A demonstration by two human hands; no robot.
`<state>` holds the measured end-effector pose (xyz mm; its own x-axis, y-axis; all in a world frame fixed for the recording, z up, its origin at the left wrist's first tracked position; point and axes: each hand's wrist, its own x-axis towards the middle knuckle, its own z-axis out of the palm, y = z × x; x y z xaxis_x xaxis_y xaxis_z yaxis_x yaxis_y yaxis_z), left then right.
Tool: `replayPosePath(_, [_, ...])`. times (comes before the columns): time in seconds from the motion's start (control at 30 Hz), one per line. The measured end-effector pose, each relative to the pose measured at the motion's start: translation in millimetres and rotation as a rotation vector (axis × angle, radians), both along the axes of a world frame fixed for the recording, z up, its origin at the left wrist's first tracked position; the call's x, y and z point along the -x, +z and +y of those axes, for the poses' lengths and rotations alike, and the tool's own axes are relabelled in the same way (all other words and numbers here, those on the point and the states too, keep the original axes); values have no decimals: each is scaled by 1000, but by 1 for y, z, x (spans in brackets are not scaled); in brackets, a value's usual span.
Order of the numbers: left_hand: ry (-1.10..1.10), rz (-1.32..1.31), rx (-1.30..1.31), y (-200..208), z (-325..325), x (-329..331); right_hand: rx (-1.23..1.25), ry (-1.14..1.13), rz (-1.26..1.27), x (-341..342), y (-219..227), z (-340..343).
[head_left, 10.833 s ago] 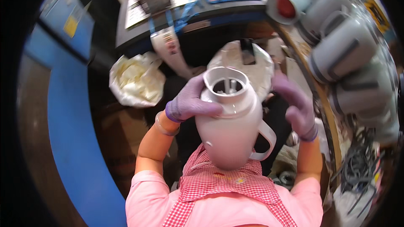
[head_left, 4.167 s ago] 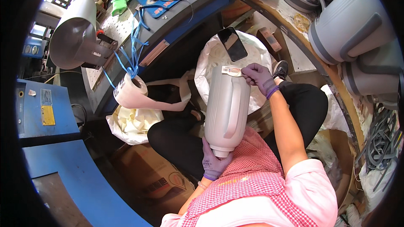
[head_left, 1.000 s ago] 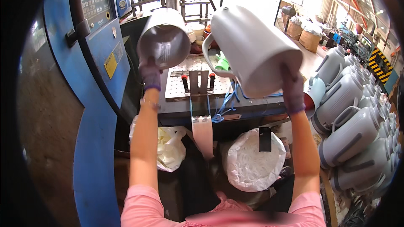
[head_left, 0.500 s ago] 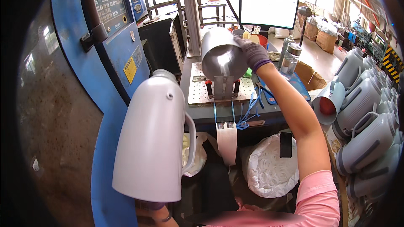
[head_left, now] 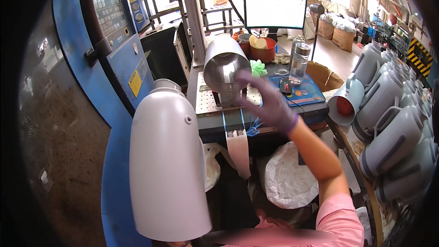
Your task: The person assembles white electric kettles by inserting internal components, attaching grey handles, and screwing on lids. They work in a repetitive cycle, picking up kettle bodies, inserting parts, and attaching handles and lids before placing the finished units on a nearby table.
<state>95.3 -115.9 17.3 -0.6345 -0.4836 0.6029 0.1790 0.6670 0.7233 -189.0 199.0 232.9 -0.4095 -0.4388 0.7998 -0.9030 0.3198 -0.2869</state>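
A large pale grey jug body (head_left: 169, 164), with a round neck and a small hole high on its side, is held up in front of me on the left. My left hand (head_left: 178, 244) is under its lower end, almost wholly hidden; only a sliver of wrist shows. My right hand (head_left: 270, 103), in a greyish-purple glove, is in the air with fingers apart, holding nothing. Just beyond its fingertips, a shiny metal cylinder (head_left: 224, 50) rests on a metal fixture (head_left: 229, 95), its open end towards me. The fixture stands on a perforated plate (head_left: 203, 98).
A blue machine (head_left: 123, 155) stands close on the left. Several grey jugs (head_left: 384, 91) line the right side. Under the bench is a white bag (head_left: 292, 178) of rings. A monitor (head_left: 274, 9), red bowl (head_left: 263, 52), glass bottle (head_left: 299, 64) and mouse (head_left: 286, 85) are on the bench.
My right hand has left the metal cylinder and come back towards me, fingers spread. The jug body has shifted slightly and stands more upright, its handle now turned out of sight.
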Motion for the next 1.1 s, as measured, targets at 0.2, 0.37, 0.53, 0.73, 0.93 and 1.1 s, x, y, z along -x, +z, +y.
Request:
replayPosePath(0.2, [-395, 113, 101, 30, 52, 10, 525, 662, -1164, -139, -104, 11])
replayPosePath(0.37, [-1538, -317, -139, 83, 37, 43, 811, 564, -1319, -173, -156, 68])
replayPosePath(0.53, [-726, -72, -195, 139, 53, 167, 938, 529, -1384, -219, -205, 127])
replayPosePath(0.73, [-260, -258, 131, 180, 48, 396, 1124, 382, -1269, -274, -219, 163])
replayPosePath(0.93, [-310, -177, 217, 150, 56, 437, 1236, 227, -1174, -315, -229, 196])
replayPosePath(1.1, [-390, -346, 141, 167, 51, 424, 1238, 220, -1182, -324, -235, 194])
